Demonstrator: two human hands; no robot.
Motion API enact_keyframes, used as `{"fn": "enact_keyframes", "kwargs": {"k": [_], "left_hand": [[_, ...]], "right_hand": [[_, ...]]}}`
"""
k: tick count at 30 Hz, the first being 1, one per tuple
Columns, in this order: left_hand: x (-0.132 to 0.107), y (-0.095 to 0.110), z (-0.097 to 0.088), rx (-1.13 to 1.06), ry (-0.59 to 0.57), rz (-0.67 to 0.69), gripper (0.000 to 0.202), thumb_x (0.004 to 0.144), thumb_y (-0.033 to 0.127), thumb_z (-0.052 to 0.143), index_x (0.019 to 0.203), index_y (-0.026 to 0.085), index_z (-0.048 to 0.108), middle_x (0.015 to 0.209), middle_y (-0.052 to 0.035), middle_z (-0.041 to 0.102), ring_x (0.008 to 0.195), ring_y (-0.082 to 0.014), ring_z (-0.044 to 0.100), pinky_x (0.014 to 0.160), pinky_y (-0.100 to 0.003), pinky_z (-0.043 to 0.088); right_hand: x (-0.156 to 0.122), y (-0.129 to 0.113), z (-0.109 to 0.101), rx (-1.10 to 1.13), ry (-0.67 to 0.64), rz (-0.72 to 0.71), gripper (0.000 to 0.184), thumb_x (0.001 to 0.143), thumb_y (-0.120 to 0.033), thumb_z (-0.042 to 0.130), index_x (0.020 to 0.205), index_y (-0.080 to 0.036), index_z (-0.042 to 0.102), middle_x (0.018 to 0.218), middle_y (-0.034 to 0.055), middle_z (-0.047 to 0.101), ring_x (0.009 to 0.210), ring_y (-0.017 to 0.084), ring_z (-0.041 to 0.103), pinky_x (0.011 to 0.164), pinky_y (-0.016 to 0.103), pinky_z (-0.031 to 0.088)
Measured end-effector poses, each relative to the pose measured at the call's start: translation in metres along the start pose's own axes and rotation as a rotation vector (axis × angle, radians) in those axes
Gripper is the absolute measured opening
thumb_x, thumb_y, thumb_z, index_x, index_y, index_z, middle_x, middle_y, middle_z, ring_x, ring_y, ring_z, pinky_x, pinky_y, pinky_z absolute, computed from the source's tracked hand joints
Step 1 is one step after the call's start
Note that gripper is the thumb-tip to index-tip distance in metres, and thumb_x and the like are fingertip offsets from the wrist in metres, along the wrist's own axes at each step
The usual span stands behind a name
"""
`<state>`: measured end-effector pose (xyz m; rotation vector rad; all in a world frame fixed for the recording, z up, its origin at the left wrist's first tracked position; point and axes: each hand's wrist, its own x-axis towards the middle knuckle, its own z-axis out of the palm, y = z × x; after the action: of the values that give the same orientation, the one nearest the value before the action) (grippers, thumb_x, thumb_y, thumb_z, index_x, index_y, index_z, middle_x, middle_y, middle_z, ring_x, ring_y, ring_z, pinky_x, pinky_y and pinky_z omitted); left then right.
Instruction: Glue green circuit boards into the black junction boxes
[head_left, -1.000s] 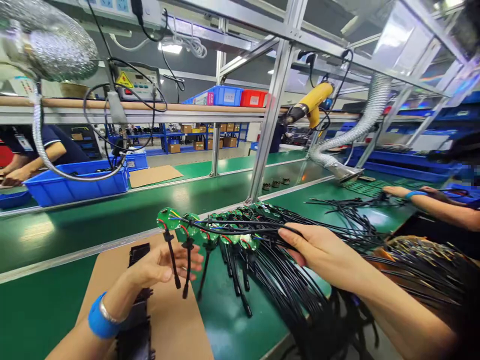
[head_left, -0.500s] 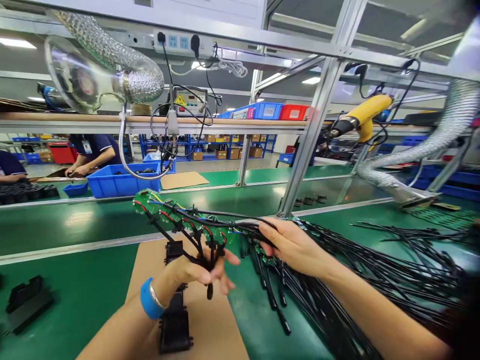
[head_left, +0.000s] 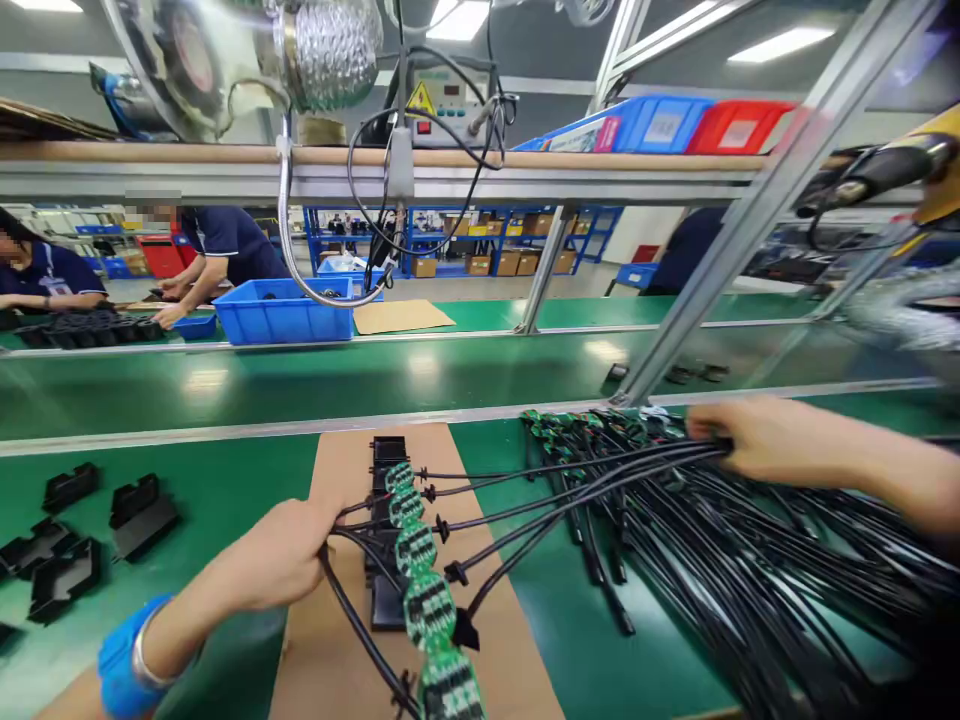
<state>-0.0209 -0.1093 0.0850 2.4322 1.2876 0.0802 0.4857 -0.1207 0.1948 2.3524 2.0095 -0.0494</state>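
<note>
My left hand (head_left: pixel 281 555), with a blue band on the wrist, is closed on the black cables (head_left: pixel 361 546) on the near left side of the boards. To the right, my right hand (head_left: pixel 757 440) grips a bundle of black cables (head_left: pixel 637 470). Between the hands, a row of several round green circuit boards (head_left: pixel 430 605) hangs from the cables, running towards me. Small black grommets sit on the cables beside the boards. Under the boards, a row of black plastic housings (head_left: pixel 388 450) lies on a cardboard sheet (head_left: pixel 487 610). The boards partly hide the housings.
Many black cables with boards (head_left: pixel 675 560) are heaped on the green bench at right. Loose black housings (head_left: pixel 67 580) lie at left. A metal post (head_left: pixel 675 300) rises behind. Across the bench are a blue bin (head_left: pixel 285 315) and co-workers. A yellow power tool (head_left: pixel 900 165) hangs upper right.
My hands have moved apart, the left leftward and the right to the right, stretching the cables between them. The boards have swung from the upper left to above the cardboard. The view has shifted.
</note>
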Motion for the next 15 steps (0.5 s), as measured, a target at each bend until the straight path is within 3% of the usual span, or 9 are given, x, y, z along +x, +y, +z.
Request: {"fn": "enact_keyframes", "kwargs": {"k": [4,7,9,10,13,15], "left_hand": [[0.015,-0.003,0.033,0.154,0.002,-0.038,0.032,0.071,0.004,0.035,0.099,0.018,0.041,0.083,-0.0104,0.064,0.076,-0.0305,0.062,0.061,-0.032,0.037],[0.027,-0.013,0.046,0.184,-0.011,-0.024,0.034,0.068,0.002,0.034,0.097,0.019,0.039,0.084,-0.0117,0.065,0.079,-0.0322,0.064,0.061,-0.033,0.039],[0.033,-0.021,0.053,0.164,-0.036,-0.011,0.036,0.067,0.002,0.035,0.098,0.019,0.040,0.089,-0.0132,0.067,0.085,-0.0329,0.065,0.065,-0.034,0.042],[0.036,-0.024,0.057,0.144,-0.045,-0.004,0.037,0.067,0.002,0.036,0.099,0.020,0.041,0.092,-0.0136,0.067,0.088,-0.0329,0.065,0.067,-0.034,0.044],[0.040,-0.034,0.069,0.096,-0.023,0.000,0.042,0.067,0.007,0.040,0.107,0.020,0.045,0.093,-0.0125,0.069,0.092,-0.0314,0.066,0.074,-0.035,0.049],[0.039,-0.039,0.077,0.091,0.050,0.003,0.043,0.069,0.010,0.041,0.110,0.021,0.046,0.097,-0.0116,0.070,0.095,-0.0296,0.067,0.078,-0.034,0.051]], "right_hand": [[0.004,-0.005,0.053,0.008,0.031,-0.049,0.018,0.067,0.001,0.058,0.070,-0.011,0.071,0.065,0.0127,0.066,0.060,0.015,0.056,0.064,0.034,0.034],[0.004,-0.033,0.081,0.060,0.035,-0.162,0.021,0.064,-0.005,0.068,0.084,-0.008,0.073,0.081,0.0201,0.067,0.077,0.025,0.062,0.072,0.036,0.040],[0.004,-0.070,0.097,0.123,0.031,-0.287,0.047,0.054,-0.017,0.082,0.099,-0.009,0.071,0.100,0.0216,0.066,0.095,0.032,0.059,0.082,0.040,0.042],[0.006,-0.093,0.105,0.165,0.035,-0.378,0.057,0.059,-0.027,0.081,0.112,-0.012,0.067,0.113,0.0200,0.062,0.107,0.032,0.055,0.090,0.040,0.040],[0.014,-0.169,0.128,0.294,0.054,-0.625,0.060,0.081,-0.050,0.063,0.132,-0.020,0.052,0.131,0.0111,0.053,0.124,0.024,0.042,0.104,0.036,0.031],[0.024,-0.211,0.141,0.351,0.060,-0.718,0.060,0.086,-0.056,0.054,0.132,-0.018,0.050,0.126,0.0108,0.056,0.119,0.022,0.045,0.102,0.033,0.033]]}}
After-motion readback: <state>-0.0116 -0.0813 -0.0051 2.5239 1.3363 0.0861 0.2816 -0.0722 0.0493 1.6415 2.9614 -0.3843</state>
